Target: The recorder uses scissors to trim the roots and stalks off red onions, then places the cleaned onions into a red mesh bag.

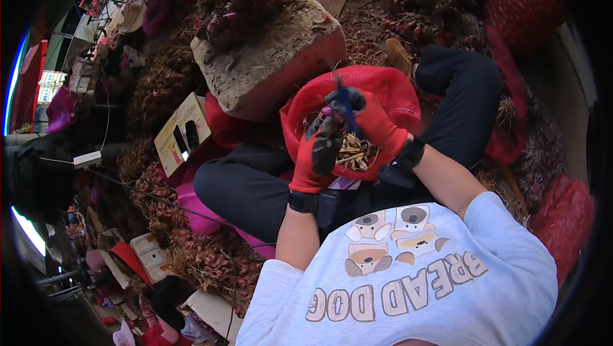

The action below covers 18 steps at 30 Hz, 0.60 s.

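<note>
— What is seen in the background?
— Onion bundles (191, 260) are heaped left of the left hand (322, 148); a block (274, 46) is set ahead of it.
— What is held?
— An onion (327, 111) is pinched by that hand, over the sack (399, 90); a blue tool (348, 113) is gripped close by in the right hand (373, 118), its exact shape lost in blur.
— What could go wrong?
— The left hand could be nicked if the tool slips; the onion could be dropped onto the stalks (355, 153) below if the pinch is loosened.
— And textures?
— The onion is rounded and purple, the stalks dry and strawlike, the sack red mesh, the block rough-topped and angular.
</note>
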### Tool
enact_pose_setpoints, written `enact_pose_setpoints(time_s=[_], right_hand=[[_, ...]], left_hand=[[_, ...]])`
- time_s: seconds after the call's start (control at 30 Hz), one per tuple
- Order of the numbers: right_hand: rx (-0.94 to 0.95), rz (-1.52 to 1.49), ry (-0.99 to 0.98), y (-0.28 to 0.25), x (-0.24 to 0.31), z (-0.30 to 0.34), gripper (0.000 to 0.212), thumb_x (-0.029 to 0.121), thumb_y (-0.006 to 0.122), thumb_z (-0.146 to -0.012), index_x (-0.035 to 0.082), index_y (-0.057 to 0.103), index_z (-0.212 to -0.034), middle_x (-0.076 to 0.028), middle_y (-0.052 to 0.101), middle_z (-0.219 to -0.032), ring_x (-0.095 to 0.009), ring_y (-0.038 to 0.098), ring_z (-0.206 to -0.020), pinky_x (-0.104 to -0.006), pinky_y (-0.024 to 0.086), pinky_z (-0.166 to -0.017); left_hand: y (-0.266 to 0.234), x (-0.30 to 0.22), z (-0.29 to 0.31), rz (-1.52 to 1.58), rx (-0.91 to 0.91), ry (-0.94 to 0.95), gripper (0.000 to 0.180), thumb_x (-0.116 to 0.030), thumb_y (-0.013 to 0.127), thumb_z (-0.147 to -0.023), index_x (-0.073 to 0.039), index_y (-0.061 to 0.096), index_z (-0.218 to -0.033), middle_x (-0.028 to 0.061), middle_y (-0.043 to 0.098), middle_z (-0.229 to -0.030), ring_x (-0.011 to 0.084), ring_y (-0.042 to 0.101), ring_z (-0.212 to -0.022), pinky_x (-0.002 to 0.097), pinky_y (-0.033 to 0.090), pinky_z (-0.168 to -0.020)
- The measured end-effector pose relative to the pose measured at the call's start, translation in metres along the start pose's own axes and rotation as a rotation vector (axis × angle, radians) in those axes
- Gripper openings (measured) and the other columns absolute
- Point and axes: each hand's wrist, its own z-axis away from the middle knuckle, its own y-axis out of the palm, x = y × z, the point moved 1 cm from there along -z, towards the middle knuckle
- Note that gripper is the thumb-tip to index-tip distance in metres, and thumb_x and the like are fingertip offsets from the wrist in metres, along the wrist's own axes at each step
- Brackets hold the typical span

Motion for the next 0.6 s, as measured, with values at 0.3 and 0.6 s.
enact_pose_setpoints(time_s=[0.3,0.6], right_hand=[[-0.012,-0.100,0.171,-0.009,0.000,-0.004,0.032,0.017,0.063,-0.086,0.000,0.058,-0.114,-0.006,0.065,-0.094,-0.011,0.062,-0.078,-0.0226,0.051,-0.066],[0.145,-0.137,0.164,0.000,0.009,0.000,0.029,0.020,0.063,-0.087,0.000,0.060,-0.108,-0.004,0.065,-0.092,-0.009,0.062,-0.079,-0.0240,0.049,-0.069]], left_hand=[[0.012,0.014,-0.007,-0.226,-0.197,0.233,0.027,-0.020,0.045,-0.098,-0.007,0.049,-0.122,0.0024,0.057,-0.105,0.0093,0.058,-0.091,0.0220,0.049,-0.079],[0.014,0.003,0.002,-0.018,-0.119,0.022,0.032,-0.028,0.043,-0.098,-0.005,0.050,-0.119,0.0019,0.058,-0.100,0.0104,0.056,-0.082,0.0216,0.048,-0.075]])
